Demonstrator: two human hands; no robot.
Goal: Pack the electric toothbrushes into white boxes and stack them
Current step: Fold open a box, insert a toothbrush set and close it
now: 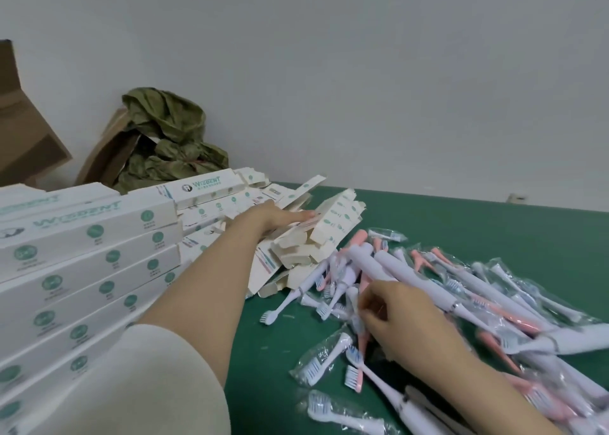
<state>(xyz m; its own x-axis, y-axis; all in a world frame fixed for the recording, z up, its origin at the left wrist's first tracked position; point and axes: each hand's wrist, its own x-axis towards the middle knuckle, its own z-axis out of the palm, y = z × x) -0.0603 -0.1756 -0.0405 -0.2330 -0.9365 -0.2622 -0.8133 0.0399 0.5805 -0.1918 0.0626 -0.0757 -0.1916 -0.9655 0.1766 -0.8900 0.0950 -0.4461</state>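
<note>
Toothbrushes [395, 269] lie heaped on the worktop [461, 223], right of the loose white boxes [333, 223]. The right hand [402, 319] digs among them, grip curled; what it holds, I cannot tell. The left hand [280, 217] rests on a box, grip flat, holding nothing. Best to lift one brush clear of the tangle.

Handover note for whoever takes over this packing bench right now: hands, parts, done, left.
Left hand: open, fingers flat on the loose open boxes.
Right hand: fingers curled down into the toothbrush pile; grip unclear.
Done: closed boxes stacked at the left.
Left: many toothbrushes and bagged brush heads lie loose on the green table; box, close and stack them.
</note>
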